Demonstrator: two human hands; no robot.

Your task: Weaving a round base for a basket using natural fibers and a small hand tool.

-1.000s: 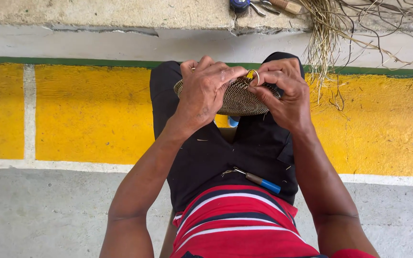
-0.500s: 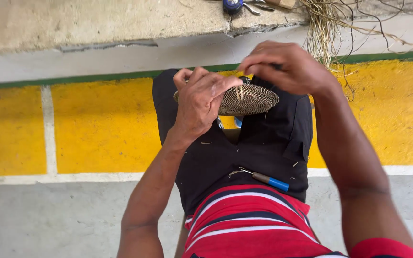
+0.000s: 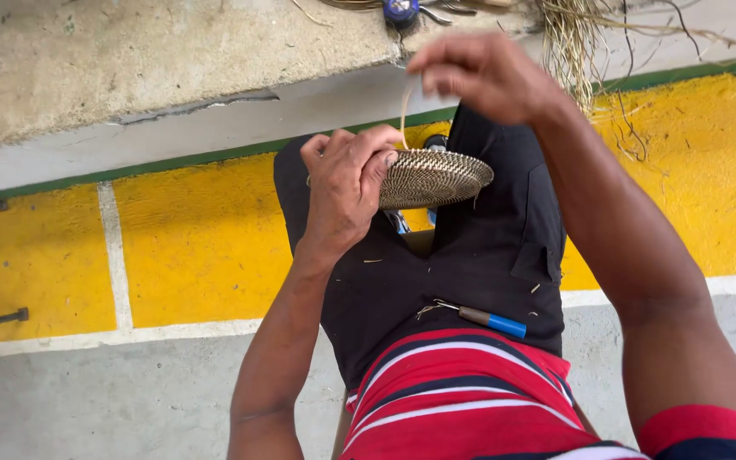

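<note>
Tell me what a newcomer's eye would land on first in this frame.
Most striking is the round woven disc at centre, gripped at its edge by the left hand above the lap. The right hand is raised over it, pinching a thin fibre strand that runs down to the disc. Behind lies a bright yellow painted band on the floor, and a blue-handled tool rests on the black shorts.
</note>
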